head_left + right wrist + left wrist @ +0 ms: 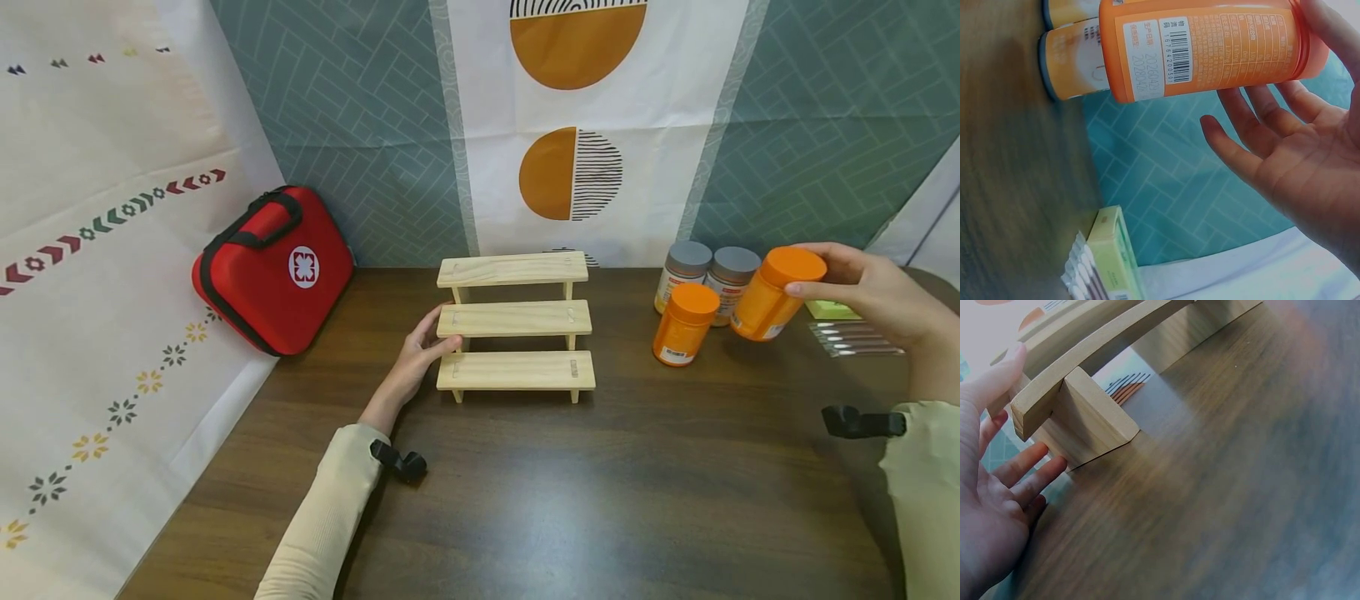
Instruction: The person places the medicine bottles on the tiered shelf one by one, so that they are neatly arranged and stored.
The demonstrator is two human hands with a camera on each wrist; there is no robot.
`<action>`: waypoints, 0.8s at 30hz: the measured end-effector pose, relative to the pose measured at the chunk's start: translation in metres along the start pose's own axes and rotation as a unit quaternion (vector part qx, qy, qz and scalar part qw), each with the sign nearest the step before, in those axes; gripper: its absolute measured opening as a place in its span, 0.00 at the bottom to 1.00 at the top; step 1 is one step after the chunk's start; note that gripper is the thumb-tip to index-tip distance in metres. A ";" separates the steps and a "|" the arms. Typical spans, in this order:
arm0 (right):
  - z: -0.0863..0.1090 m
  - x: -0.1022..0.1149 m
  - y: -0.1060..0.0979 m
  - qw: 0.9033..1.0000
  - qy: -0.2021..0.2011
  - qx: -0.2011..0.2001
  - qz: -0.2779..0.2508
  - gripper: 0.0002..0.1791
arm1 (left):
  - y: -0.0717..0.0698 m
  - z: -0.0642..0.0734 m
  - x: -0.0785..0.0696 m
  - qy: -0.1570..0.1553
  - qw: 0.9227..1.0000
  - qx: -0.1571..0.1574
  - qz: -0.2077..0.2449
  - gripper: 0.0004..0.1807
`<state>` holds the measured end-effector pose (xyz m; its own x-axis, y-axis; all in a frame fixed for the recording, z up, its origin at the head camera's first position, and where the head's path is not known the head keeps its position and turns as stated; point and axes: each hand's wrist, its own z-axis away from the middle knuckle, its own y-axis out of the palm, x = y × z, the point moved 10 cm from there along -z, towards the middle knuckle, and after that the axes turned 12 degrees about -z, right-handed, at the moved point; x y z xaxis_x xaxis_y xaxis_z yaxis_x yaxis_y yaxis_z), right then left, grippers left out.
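Note:
My left hand (412, 358) holds the left end of a three-tier wooden display stand (514, 319), thumb by the middle step and fingers at its side. The left wrist view shows the thumb against a plank, with other fingers (1022, 465) beside the stand's leg (1085, 425). At the right, my right hand (877, 287) grips an orange pill bottle (772, 300) near its cap, tilted and raised off the table. Its barcode label (1175, 53) faces the right wrist camera. Another orange bottle (681, 329) stands just left of it.
Two grey-capped bottles (686, 267) stand behind the orange ones. Near my right wrist lie a green-yellow box (831, 311) and a pack of cotton swabs (855, 339). A red first-aid case (281, 271) leans at the back left. Patterned cloth (360, 108) hangs behind the brown table (600, 500).

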<state>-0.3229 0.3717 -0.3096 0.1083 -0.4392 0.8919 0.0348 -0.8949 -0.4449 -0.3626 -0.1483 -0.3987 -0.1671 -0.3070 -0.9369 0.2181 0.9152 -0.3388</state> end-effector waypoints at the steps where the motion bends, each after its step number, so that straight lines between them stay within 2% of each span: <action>1: 0.001 0.002 0.000 1.000 0.000 0.000 -0.004 0.22 | 0.000 0.000 0.000 -0.001 1.000 0.000 0.000 0.37; 5: 0.004 0.012 -0.001 1.000 -0.004 -0.015 -0.008 0.22 | 0.000 0.001 0.000 -0.003 1.000 0.000 0.004 0.37; 9: 0.012 0.032 -0.005 0.997 -0.029 -0.069 -0.026 0.23 | 0.000 0.000 0.001 -0.004 1.000 0.001 0.004 0.36; 15: 0.027 0.071 -0.010 0.978 -0.116 -0.145 -0.097 0.26 | 0.001 -0.002 -0.001 0.004 1.000 0.007 0.002 0.36; 18: 0.032 0.083 -0.008 0.971 -0.135 -0.159 -0.118 0.26 | 0.002 -0.002 -0.002 0.008 1.000 0.009 0.004 0.36; 24: 0.034 0.105 -0.002 0.961 -0.161 -0.161 -0.155 0.26 | 0.000 0.001 -0.002 0.003 1.000 0.001 0.001 0.36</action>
<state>-0.2781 0.3300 -0.2173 0.4462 -0.1462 0.8829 -0.1893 -0.9797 -0.0666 -0.3614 -0.1479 -0.3969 -0.1719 -0.3042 -0.9370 0.2204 0.9151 -0.3376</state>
